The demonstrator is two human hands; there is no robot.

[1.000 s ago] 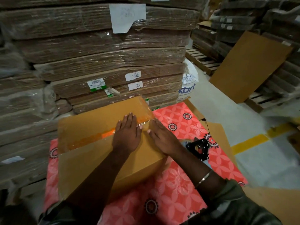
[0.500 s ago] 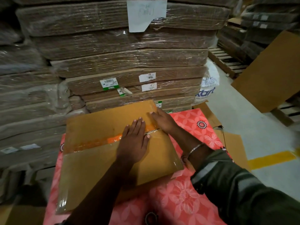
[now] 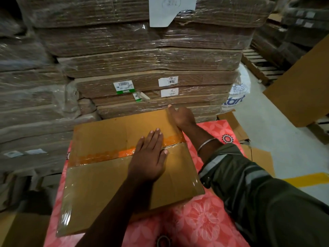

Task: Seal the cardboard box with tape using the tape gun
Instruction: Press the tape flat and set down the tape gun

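Since half a second ago the right hand (image 3: 182,116) has slid from the end of the seam up to the far right corner of the cardboard box (image 3: 106,179), while the left hand (image 3: 148,158) has stayed flat near the middle of the lid. Its fingers are straight and spread, pressing down on the clear tape (image 3: 174,145) where it crosses the seam, thumb lying on the near flap. The right hand's fingers curl over the box's far corner edge and grip it, with a metal bangle (image 3: 206,143) on that wrist. An orange strip (image 3: 103,155) shows along the seam to the left of the pressing hand. The box lies on a pink flowered cloth (image 3: 199,223), just in front of shrink-wrapped stacks of flat cardboard (image 3: 156,57). No tape gun appears in the head view
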